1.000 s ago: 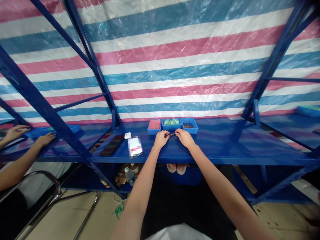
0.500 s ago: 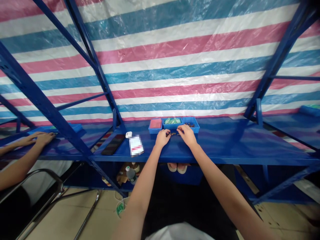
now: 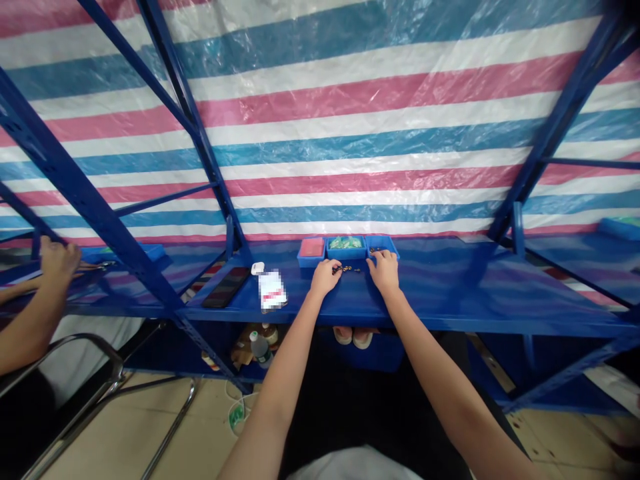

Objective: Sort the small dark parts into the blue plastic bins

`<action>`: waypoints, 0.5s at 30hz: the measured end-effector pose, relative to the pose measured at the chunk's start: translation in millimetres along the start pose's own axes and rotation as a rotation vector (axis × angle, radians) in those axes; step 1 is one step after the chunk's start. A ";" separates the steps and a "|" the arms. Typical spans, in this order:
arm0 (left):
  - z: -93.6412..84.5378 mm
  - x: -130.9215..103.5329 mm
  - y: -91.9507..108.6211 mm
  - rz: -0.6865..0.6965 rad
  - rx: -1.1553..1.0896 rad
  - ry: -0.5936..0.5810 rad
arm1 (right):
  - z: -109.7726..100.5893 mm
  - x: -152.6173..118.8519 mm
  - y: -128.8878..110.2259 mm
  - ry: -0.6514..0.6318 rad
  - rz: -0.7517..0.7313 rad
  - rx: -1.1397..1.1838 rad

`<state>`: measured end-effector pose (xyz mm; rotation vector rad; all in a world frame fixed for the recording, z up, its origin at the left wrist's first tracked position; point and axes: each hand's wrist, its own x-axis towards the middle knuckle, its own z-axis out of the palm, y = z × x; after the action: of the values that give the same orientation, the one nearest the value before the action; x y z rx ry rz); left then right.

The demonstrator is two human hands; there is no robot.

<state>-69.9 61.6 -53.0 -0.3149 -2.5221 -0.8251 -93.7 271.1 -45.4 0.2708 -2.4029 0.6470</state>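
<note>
My left hand (image 3: 326, 277) rests on the blue table (image 3: 450, 287), its thumb and fingers pinched on the end of a short row of small dark and gold beads (image 3: 347, 269). A tiny dark piece (image 3: 357, 270) lies just right of that row. My right hand (image 3: 385, 272) is at the front of the right-hand blue bin (image 3: 394, 246), fingertips over its rim and thumb apart from them. Some small dark and gold pieces (image 3: 373, 250) show inside that bin; my fingers hide others. Nothing is visible between my right fingers.
Left of that bin stand a blue bin of green-and-white packets (image 3: 346, 243) and one with a pink block (image 3: 312, 247). A black phone (image 3: 227, 287), a white case (image 3: 257, 269) and a blurred white packet (image 3: 273, 291) lie further left. A co-worker's hand (image 3: 59, 263) is beyond the blue post.
My right hand has moved away from the bead row, to the right, onto the right-hand bin. My left hand stays put. The co-worker's hand has lifted and shifted left.
</note>
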 end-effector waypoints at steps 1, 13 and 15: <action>-0.8 -0.4 1.0 0.000 0.012 0.000 | 1.1 0.9 1.7 -0.009 -0.006 0.006; -14.0 -11.5 18.2 -0.182 0.265 0.173 | 16.0 11.2 11.9 -0.007 -0.048 -0.002; -14.4 -11.3 17.3 -0.241 0.287 0.223 | 17.5 12.3 13.1 -0.010 -0.061 -0.015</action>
<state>-48.9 65.8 -39.7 0.1690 -2.4491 -0.5365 -116.9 273.0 -54.8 0.3400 -2.3987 0.6013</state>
